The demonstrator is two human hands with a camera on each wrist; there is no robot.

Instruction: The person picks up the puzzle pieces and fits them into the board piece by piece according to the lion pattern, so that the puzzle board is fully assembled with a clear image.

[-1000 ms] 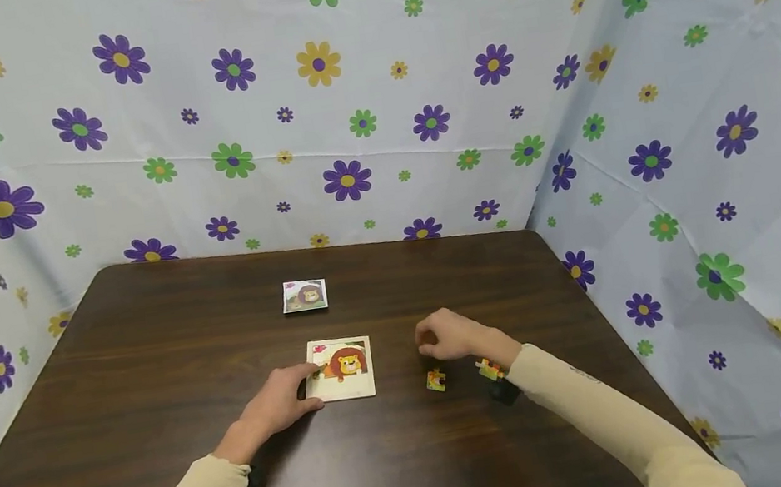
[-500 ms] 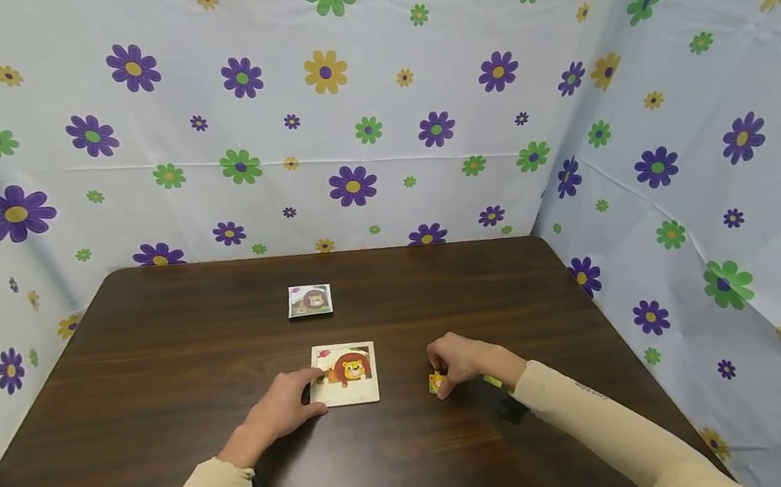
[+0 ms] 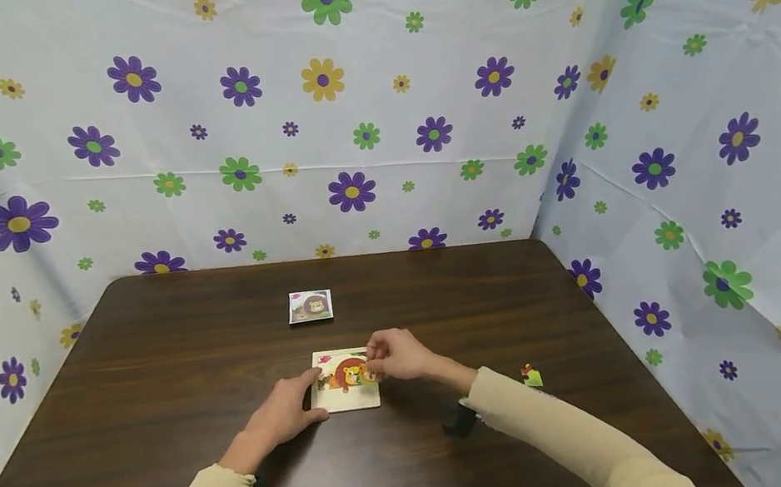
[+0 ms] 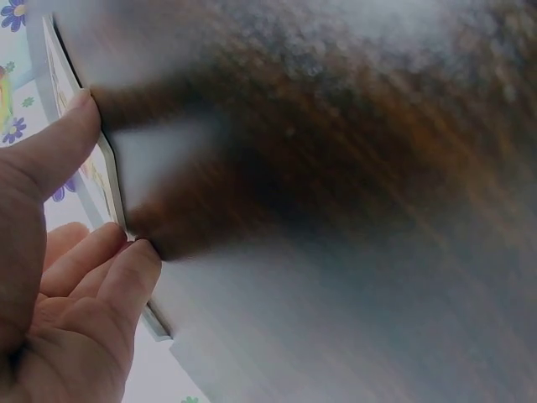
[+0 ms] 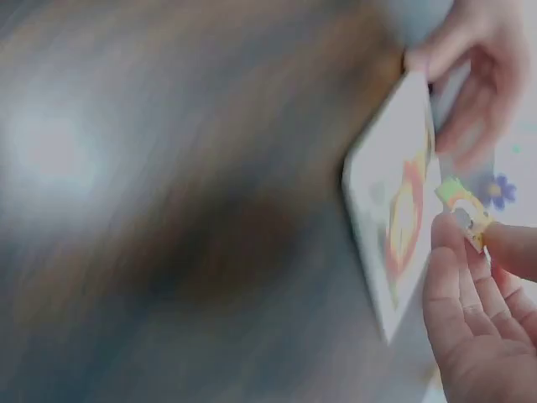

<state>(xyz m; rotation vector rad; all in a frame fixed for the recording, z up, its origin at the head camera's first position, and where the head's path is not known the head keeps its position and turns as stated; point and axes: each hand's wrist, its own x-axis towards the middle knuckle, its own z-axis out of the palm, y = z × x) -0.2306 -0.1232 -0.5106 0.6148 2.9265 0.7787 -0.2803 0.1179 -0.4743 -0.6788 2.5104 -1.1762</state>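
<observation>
A square wooden puzzle board [image 3: 349,402] with a lion picture lies flat on the dark table. My left hand [image 3: 281,412] holds it at its left side, the thumb [image 4: 69,138] at the edge and the fingertips [image 4: 144,256] farther along. Over the board's right side, my right hand [image 3: 400,355] pinches a small yellow and green puzzle piece [image 5: 466,211] between thumb and fingers. In the right wrist view the piece is tilted and apart from the board. Part of the lion picture is hidden by the right hand in the head view.
Another puzzle piece [image 3: 532,376], yellow-green and orange, lies on the table to the right, beside the right forearm. Behind the board sits a small lion picture card [image 3: 310,306]. A flowered cloth [image 3: 377,52] hangs around the table's back and sides.
My right hand has picked up a puzzle piece from the table and carried it left to the board. The other piece by the right forearm shows fully now. The left hand stays at the board.
</observation>
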